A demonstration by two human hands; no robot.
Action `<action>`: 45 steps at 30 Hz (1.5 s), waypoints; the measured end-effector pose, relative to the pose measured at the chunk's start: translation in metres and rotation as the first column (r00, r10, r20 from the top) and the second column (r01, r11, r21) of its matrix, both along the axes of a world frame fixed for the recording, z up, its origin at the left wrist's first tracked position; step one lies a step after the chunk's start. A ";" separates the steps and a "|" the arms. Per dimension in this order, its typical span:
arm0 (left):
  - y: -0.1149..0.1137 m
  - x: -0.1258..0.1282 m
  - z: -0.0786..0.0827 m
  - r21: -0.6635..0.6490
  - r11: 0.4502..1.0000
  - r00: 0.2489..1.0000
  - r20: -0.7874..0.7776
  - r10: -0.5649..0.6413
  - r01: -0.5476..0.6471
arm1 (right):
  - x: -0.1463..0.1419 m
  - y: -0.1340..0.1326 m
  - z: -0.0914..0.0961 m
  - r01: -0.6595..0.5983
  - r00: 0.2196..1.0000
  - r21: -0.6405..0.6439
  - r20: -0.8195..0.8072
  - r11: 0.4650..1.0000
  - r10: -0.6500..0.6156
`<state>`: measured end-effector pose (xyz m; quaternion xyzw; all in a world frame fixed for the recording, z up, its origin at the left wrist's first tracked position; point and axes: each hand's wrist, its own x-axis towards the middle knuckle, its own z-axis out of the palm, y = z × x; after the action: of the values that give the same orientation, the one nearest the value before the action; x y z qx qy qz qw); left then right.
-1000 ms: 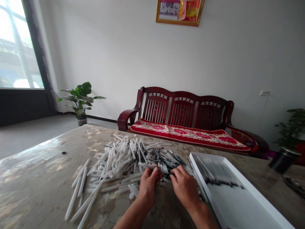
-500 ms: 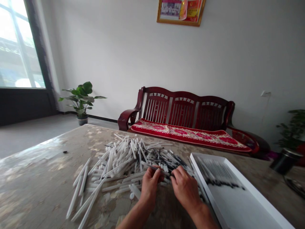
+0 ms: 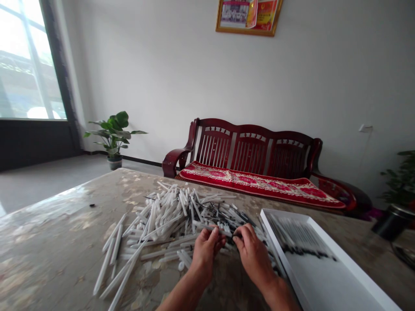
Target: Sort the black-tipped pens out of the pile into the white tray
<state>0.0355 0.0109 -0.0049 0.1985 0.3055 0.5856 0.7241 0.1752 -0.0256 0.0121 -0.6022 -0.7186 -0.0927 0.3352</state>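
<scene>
A heap of white pen barrels (image 3: 162,220) mixed with thin dark refills lies on the mottled stone table (image 3: 58,242). My left hand (image 3: 205,250) and my right hand (image 3: 254,257) rest side by side at the heap's near right edge. Both have their fingers curled in a pinch on one slim pen part (image 3: 223,232) that spans the gap between them. A white tray (image 3: 343,276) with a row of assembled pens (image 3: 298,239) sits just right of my right hand.
A dark red wooden bench (image 3: 253,160) with a red patterned cushion stands behind the table against the wall. A potted plant (image 3: 113,136) is on the floor at the left by the window. A dark pot (image 3: 391,222) sits at the table's far right.
Both hands stay at the heap's edge, their fingers working the pen part between them. The view has drifted slightly to the left.
</scene>
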 end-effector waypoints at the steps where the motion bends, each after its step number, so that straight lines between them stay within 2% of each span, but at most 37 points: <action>1: -0.002 0.000 0.001 -0.002 1.000 1.000 0.011 -0.007 0.007 | -0.001 0.000 -0.002 -0.011 0.999 0.012 -0.030 1.000 0.011; 4: -0.009 0.002 0.005 0.006 0.999 0.999 0.031 -0.032 0.031 | -0.005 0.001 -0.008 -0.009 0.992 0.021 -0.127 1.000 0.011; 6: -0.013 0.003 0.007 0.029 0.999 0.998 0.038 -0.040 0.039 | -0.007 0.002 -0.010 0.001 0.972 -0.020 -0.233 1.000 -0.005; 10: -0.013 0.004 0.006 0.021 1.000 0.998 0.053 -0.023 0.022 | -0.006 0.001 -0.007 -0.086 0.873 -0.195 -0.487 0.977 -0.021; 12: -0.012 0.004 0.004 -0.020 1.000 0.998 0.058 -0.004 0.006 | -0.005 -0.002 -0.004 -0.120 0.838 -0.206 -0.546 0.971 -0.012; 14: -0.011 0.005 0.002 -0.045 0.999 0.998 0.057 0.003 0.000 | -0.004 -0.004 0.000 -0.128 0.850 -0.167 -0.526 0.978 0.022; 17: -0.012 0.005 0.001 -0.049 0.999 0.998 0.059 -0.010 0.013 | -0.004 -0.005 0.001 -0.126 0.914 -0.127 -0.400 0.984 0.065; 21: -0.012 0.003 0.002 -0.016 0.999 0.999 0.027 -0.031 0.031 | -0.005 -0.004 0.001 -0.058 0.956 -0.186 -0.293 0.981 0.001; 23: -0.011 0.001 0.003 -0.009 0.999 0.999 -0.006 -0.035 0.035 | -0.005 -0.003 0.006 -0.048 0.958 -0.220 -0.287 0.974 -0.018; 27: -0.008 -0.001 0.003 0.035 0.999 0.998 -0.051 -0.029 0.031 | -0.005 -0.006 0.028 -0.125 0.942 -0.233 -0.333 0.964 0.042; 30: -0.010 -0.002 0.003 0.064 0.996 0.995 -0.084 -0.057 0.062 | -0.005 -0.011 0.044 -0.156 0.936 -0.300 -0.349 0.941 0.044; 33: -0.013 -0.001 0.006 0.078 0.992 0.986 -0.138 -0.091 0.102 | -0.001 -0.011 0.050 -0.154 0.930 -0.345 -0.366 0.926 0.018; 36: -0.015 -0.002 0.009 0.092 0.989 0.977 -0.191 -0.100 0.119 | 0.018 -0.001 0.046 -0.094 0.895 -0.366 -0.438 0.926 -0.083; 38: -0.015 -0.002 0.010 0.093 0.989 0.974 -0.207 -0.091 0.112 | 0.042 0.010 0.041 -0.011 0.839 -0.413 -0.500 0.911 -0.216; 39: -0.015 -0.002 0.010 0.089 0.991 0.974 -0.211 -0.083 0.104 | 0.057 0.014 0.039 0.076 0.797 -0.434 -0.515 0.898 -0.316; 42: -0.014 -0.003 0.008 0.072 0.993 0.973 -0.217 -0.076 0.093 | 0.106 0.017 0.033 0.223 0.758 -0.470 -0.468 0.854 -0.455; 45: -0.011 -0.003 0.005 0.069 0.993 0.970 -0.230 -0.074 0.092 | 0.150 0.006 0.031 0.381 0.733 -0.509 -0.343 0.772 -0.588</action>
<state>0.0328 -0.0004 0.0001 0.3051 0.3545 0.5397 0.7000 0.3254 -0.0197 0.0434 -0.8309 -0.4269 0.1255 0.3342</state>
